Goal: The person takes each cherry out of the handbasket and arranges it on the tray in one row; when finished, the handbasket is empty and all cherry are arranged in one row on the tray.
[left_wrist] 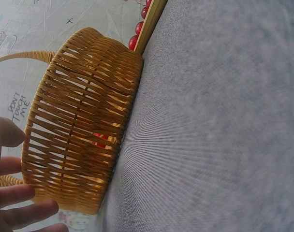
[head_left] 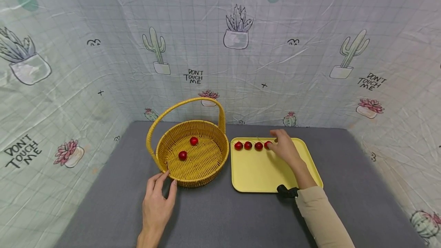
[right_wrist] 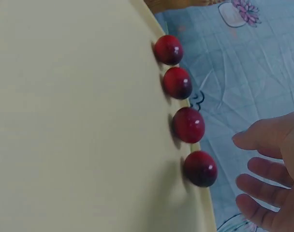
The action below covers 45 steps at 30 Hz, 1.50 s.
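Observation:
A round yellow wicker basket (head_left: 193, 179) with a tall handle holds two red cherries (head_left: 183, 155). My left hand (head_left: 159, 198) rests its fingertips on the basket's near left rim, fingers mostly straight; the left wrist view shows its fingers (left_wrist: 21, 195) beside the woven wall. To the right, a row of several cherries (head_left: 248, 146) lies along the far edge of a yellow tray (head_left: 255, 175). Over the tray, my right hand (head_left: 284, 146) reaches to the rightmost cherry (right_wrist: 200, 168). In the right wrist view its fingers are spread and relaxed, with a gap between them and that cherry.
The basket and tray stand side by side on a grey cloth-covered table (head_left: 220, 217). The arched basket handle (head_left: 186, 102) rises above the basket. Behind and at both sides hangs a pale sheet (head_left: 206, 56) printed with cacti. A black band (head_left: 287, 191) sits at my right wrist.

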Each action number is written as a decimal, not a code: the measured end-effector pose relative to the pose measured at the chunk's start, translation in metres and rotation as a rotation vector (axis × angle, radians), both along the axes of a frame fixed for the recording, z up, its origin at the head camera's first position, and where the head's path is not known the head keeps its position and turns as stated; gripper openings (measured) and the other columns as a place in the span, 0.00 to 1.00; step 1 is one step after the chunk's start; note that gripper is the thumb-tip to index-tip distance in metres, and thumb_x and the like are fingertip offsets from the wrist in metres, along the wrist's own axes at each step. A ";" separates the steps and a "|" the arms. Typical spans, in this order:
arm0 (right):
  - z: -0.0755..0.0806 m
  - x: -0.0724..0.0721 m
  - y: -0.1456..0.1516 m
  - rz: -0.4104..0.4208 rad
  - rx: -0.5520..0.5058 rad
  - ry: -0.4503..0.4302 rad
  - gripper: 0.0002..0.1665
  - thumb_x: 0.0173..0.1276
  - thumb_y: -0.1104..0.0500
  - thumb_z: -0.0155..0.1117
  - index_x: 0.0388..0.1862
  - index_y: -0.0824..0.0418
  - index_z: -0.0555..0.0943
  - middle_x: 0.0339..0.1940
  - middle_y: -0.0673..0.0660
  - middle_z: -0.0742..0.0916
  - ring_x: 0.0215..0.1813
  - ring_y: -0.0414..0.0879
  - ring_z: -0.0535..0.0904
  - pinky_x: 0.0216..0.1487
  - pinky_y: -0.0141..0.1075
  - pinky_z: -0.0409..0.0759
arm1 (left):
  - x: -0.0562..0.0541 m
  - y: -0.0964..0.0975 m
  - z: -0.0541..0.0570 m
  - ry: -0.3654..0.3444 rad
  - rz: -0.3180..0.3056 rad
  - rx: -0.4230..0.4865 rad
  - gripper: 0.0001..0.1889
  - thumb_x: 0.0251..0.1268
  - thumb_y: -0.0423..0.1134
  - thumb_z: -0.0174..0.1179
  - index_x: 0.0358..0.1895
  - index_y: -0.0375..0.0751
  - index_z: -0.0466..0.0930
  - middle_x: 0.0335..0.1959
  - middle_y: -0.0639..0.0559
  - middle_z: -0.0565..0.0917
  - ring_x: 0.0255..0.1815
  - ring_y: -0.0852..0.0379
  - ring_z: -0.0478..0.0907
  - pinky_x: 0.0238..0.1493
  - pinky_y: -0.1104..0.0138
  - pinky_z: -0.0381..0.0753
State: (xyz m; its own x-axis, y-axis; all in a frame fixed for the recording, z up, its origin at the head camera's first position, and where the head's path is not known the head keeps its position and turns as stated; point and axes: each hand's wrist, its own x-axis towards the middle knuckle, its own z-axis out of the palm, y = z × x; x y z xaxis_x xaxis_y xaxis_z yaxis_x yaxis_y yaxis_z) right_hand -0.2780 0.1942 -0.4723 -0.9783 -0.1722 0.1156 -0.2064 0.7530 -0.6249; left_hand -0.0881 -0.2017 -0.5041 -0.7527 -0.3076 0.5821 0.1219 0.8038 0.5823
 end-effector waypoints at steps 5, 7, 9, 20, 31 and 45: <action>0.009 0.002 -0.007 0.013 -0.008 0.031 0.30 0.70 0.60 0.64 0.69 0.67 0.72 0.65 0.67 0.76 0.57 0.62 0.78 0.50 0.51 0.80 | 0.000 0.000 0.000 -0.004 -0.001 -0.002 0.20 0.62 0.37 0.70 0.56 0.36 0.83 0.51 0.39 0.79 0.47 0.44 0.82 0.41 0.48 0.84; 0.013 0.003 -0.011 0.018 -0.008 0.044 0.29 0.70 0.59 0.63 0.69 0.66 0.72 0.64 0.66 0.76 0.56 0.61 0.78 0.49 0.51 0.80 | 0.000 0.000 -0.001 -0.007 0.000 -0.002 0.20 0.62 0.37 0.70 0.56 0.37 0.83 0.51 0.40 0.79 0.47 0.44 0.82 0.41 0.48 0.84; 0.016 0.004 -0.016 0.018 -0.013 0.053 0.29 0.70 0.59 0.64 0.68 0.66 0.73 0.63 0.66 0.77 0.56 0.60 0.78 0.50 0.51 0.80 | 0.000 0.000 -0.001 -0.005 0.000 0.000 0.20 0.62 0.37 0.70 0.56 0.37 0.83 0.51 0.40 0.79 0.47 0.44 0.82 0.41 0.48 0.84; 0.032 0.010 -0.042 0.042 -0.047 0.066 0.28 0.71 0.57 0.64 0.68 0.63 0.74 0.63 0.65 0.77 0.58 0.61 0.78 0.53 0.53 0.81 | 0.001 0.001 0.000 -0.013 0.001 0.003 0.20 0.62 0.38 0.70 0.56 0.37 0.83 0.51 0.40 0.79 0.47 0.43 0.83 0.40 0.48 0.84; 0.040 0.014 -0.070 0.103 -0.047 0.092 0.27 0.71 0.56 0.64 0.67 0.63 0.74 0.62 0.63 0.79 0.56 0.59 0.80 0.54 0.52 0.81 | 0.002 0.001 0.000 0.001 0.004 -0.004 0.19 0.62 0.36 0.70 0.56 0.36 0.84 0.51 0.40 0.80 0.46 0.44 0.83 0.40 0.49 0.84; 0.044 0.018 -0.111 0.206 -0.067 0.114 0.25 0.71 0.56 0.64 0.66 0.61 0.75 0.61 0.60 0.80 0.56 0.56 0.80 0.55 0.49 0.82 | 0.000 -0.001 0.000 0.025 -0.008 -0.013 0.19 0.61 0.36 0.70 0.55 0.36 0.84 0.50 0.39 0.80 0.45 0.44 0.83 0.39 0.49 0.84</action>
State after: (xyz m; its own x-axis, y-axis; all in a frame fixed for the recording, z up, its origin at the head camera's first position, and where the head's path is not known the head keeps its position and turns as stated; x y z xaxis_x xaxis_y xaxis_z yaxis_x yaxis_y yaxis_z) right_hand -0.2600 0.0833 -0.4284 -0.9032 -0.3553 0.2409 -0.4234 0.6452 -0.6360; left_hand -0.0878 -0.2031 -0.5039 -0.7406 -0.2939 0.6043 0.1427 0.8100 0.5688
